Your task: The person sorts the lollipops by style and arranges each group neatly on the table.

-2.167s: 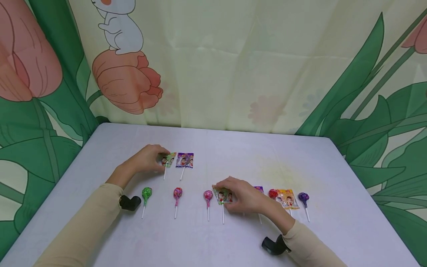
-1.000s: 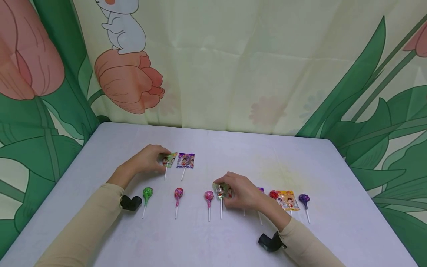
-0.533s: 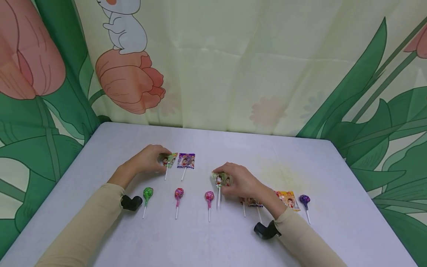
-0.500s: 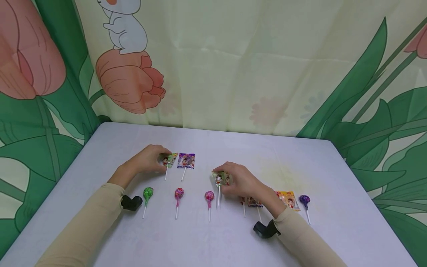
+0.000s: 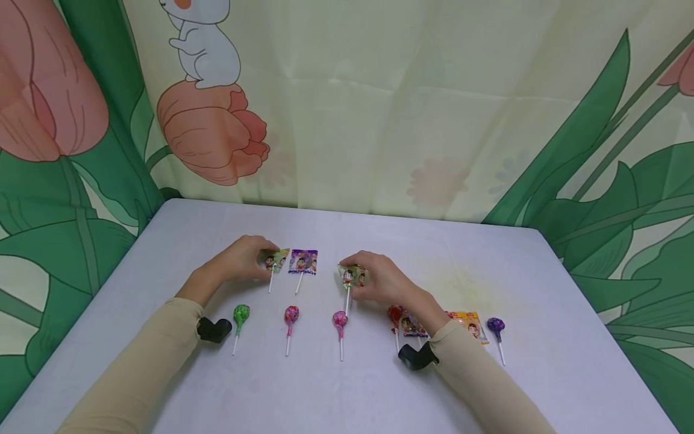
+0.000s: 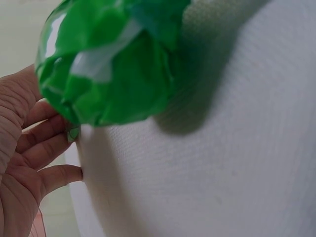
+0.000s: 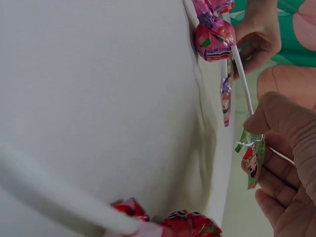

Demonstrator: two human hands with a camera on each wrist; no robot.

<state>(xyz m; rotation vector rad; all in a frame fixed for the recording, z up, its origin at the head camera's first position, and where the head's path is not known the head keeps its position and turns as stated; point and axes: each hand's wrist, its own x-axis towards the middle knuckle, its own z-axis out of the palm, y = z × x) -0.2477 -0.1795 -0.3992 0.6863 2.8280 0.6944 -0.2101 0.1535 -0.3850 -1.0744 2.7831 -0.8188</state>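
In the head view my left hand (image 5: pixel 246 258) lies at the left side of a green-wrapped lollipop (image 5: pixel 278 259). Its fingers reach the wrapper, and in the left wrist view the thumb (image 6: pixel 64 177) stands apart from them. My right hand (image 5: pixel 382 278) pinches another green-wrapped lollipop (image 5: pixel 353 276) by its flat packet, with the white stick pointing toward the near side. A purple-wrapped lollipop (image 5: pixel 303 261) lies just right of the left hand. Close below the held stick is a pink ball lollipop (image 5: pixel 340 319).
The near row also has a green ball lollipop (image 5: pixel 241 313), a red-pink one (image 5: pixel 291 314), a red one (image 5: pixel 396 314), a purple packet (image 5: pixel 414 327), an orange packet (image 5: pixel 469 323) and a dark purple ball lollipop (image 5: pixel 496 325). A printed curtain (image 5: pixel 352 120) hangs behind the white table (image 5: pixel 271 392).
My right hand has lifted the green-wrapped lollipop out of the near row and carried it away from me and slightly left. The red lollipop now shows. My left hand stays in place.
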